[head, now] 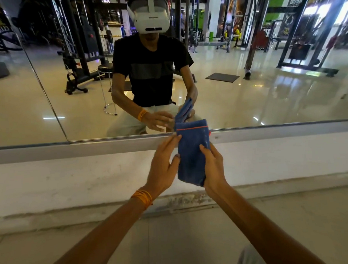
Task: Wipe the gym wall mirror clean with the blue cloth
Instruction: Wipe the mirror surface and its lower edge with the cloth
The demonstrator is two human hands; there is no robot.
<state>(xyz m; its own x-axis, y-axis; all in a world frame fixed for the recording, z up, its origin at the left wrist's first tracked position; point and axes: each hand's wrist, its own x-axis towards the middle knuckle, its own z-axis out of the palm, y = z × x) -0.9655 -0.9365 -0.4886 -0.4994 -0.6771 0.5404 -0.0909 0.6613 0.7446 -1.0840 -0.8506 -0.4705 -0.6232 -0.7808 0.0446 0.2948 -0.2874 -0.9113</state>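
A folded blue cloth (191, 151) with an orange stitched line near its top hangs upright in front of the wall mirror's (267, 90) lower edge. My right hand (213, 166) grips the cloth's lower right side, thumb lying across its front. My left hand (162, 164), with orange threads on the wrist, touches the cloth's left edge with straight fingers. The mirror fills the upper half of the view and reflects me, both hands and the cloth.
A metal frame strip (280, 131) runs along the mirror's bottom, above a low white wall (70, 177) and a worn floor ledge (182, 201). A vertical seam (44, 88) splits the mirror panels at left. Gym machines show in the reflection.
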